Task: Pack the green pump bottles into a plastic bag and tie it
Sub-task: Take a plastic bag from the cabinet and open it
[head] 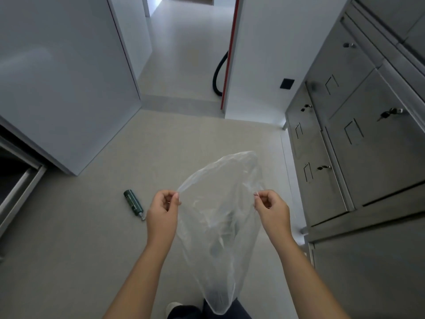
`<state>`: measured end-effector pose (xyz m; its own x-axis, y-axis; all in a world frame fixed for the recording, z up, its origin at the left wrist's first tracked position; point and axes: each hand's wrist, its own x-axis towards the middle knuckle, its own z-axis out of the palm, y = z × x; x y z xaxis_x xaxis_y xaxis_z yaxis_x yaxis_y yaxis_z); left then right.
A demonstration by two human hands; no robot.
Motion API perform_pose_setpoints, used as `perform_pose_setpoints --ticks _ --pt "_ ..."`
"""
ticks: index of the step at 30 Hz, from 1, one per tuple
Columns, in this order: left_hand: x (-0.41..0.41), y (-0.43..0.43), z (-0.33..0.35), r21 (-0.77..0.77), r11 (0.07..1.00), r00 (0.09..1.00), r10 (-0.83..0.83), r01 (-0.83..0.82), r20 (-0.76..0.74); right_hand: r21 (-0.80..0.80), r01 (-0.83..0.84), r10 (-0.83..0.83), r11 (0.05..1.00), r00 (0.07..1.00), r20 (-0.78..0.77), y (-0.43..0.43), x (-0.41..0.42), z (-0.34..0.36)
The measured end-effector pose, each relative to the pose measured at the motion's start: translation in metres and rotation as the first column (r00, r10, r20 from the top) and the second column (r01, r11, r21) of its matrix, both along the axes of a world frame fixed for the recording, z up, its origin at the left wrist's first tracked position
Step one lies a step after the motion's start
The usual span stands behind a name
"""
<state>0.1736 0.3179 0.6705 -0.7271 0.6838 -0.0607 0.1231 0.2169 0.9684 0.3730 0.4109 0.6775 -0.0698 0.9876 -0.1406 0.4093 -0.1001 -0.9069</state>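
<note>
A clear plastic bag (218, 226) hangs in front of me, its mouth spread wide. My left hand (163, 210) pinches the left edge of the mouth and my right hand (271, 210) pinches the right edge. Dark shapes show faintly through the film low in the bag; I cannot tell what they are. One dark green pump bottle (133, 203) lies on its side on the beige floor, just left of my left hand, its pump end pointing toward me.
Steel cabinets with keyed drawers (358, 134) line the right side. A white cabinet (69, 88) stands at the left, with an open steel drawer (18, 187) at the far left edge. A black hose (217, 77) curves by the doorway ahead. My shoe (174, 307) shows below.
</note>
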Motion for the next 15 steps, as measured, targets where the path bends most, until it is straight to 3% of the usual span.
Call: perform_pose_setpoints --ticks 15 --pt "0.014 -0.025 -0.032 -0.082 0.979 0.982 0.186 -0.186 -0.010 -0.083 -0.178 0.179 0.980 0.984 0.000 0.005 -0.009 -0.043"
